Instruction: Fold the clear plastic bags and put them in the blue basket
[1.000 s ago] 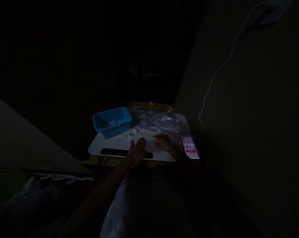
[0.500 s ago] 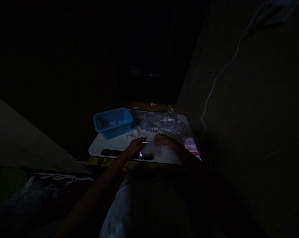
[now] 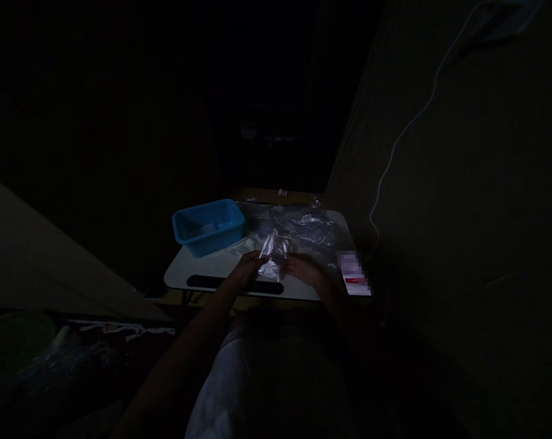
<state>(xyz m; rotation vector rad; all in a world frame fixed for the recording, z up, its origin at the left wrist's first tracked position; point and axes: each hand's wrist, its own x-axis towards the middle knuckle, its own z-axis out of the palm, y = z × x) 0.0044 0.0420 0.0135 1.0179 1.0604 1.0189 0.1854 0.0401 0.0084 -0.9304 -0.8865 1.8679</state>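
Observation:
Between my hands stands a clear, shiny plastic bag [image 3: 274, 253], now upright above the front part of the white table [image 3: 221, 263]. My left hand [image 3: 249, 268] is closed on the bag's left edge, thumb on the near side. On the other side my right hand [image 3: 302, 268] has its fingers stretched out towards the bag, at its right edge; whether they touch it is hard to see in the dim light. Behind the bag lies a heap of crumpled clear plastic [image 3: 310, 225]. Some whitish plastic [image 3: 244, 245] rests left of it.
A blue plastic basin [image 3: 211, 238] stands at the table's back left, with something pale inside. At the right edge lies a lit phone [image 3: 355, 274]. A dark slot [image 3: 234, 285] runs along the front edge. A white cable [image 3: 394, 146] hangs down the right wall.
The plastic bag, hanging down from both hands before, now points upward and away. My right hand has gone from a pinch on its edge to stretched fingers beside it.

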